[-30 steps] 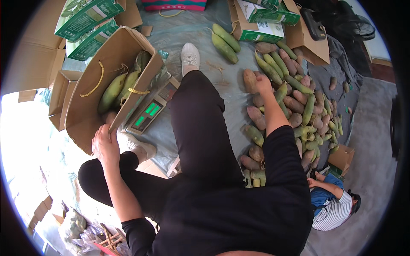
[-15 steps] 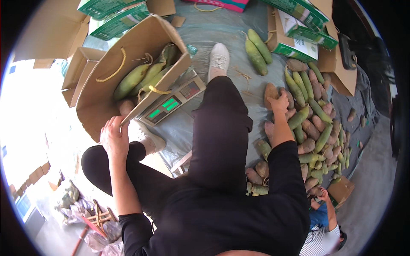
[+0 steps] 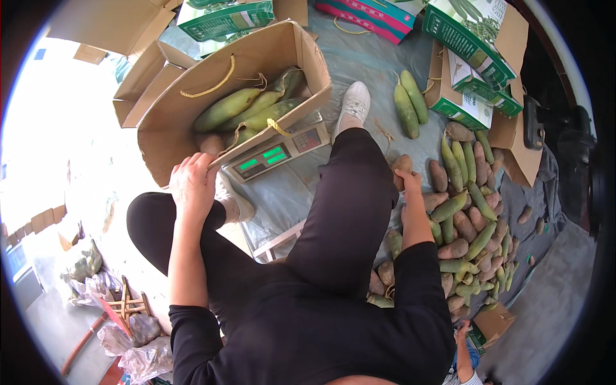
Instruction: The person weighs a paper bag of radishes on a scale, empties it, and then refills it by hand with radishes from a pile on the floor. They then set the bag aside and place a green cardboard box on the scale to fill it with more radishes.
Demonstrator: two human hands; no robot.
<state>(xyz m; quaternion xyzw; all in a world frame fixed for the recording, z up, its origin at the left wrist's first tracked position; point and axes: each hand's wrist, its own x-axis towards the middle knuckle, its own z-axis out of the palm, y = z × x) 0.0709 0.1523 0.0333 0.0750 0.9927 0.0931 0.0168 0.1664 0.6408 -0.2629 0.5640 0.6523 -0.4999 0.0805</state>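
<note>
A: Hands?
B: Apart. Left hand (image 3: 193, 183) gripping the near edge of an open cardboard box (image 3: 165, 122). Right hand (image 3: 411, 184) closed around a brown root (image 3: 402, 165).
A: Where's that root exactly?
B: In the right fingers, just beside the right knee, at the near-left side of the pile (image 3: 463, 224). Can't tell if it touches the sheet (image 3: 340, 58) below.
A: Box contents?
B: Several long green roots (image 3: 226, 110) lying side by side, plus a pinkish root (image 3: 212, 145) in the corner by the left hand. Yellow rope handles on both long walls.
A: Under it?
B: Digital scale (image 3: 266, 160), green display lit, panel poking out between box and leg. Platform hidden, so can't tell how the box sits on it.
A: Right side?
B: Pile mixes green and reddish-brown roots. Two green roots (image 3: 405, 110) lie together, away from it, near a white shoe (image 3: 356, 102).
A: Outer area?
B: Green printed boxes (image 3: 463, 54) top right, pink-and-blue carton (image 3: 366, 17) at the top, plastic bags (image 3: 151, 359) lower left. Co-worker's hand (image 3: 462, 331) lower right.
</note>
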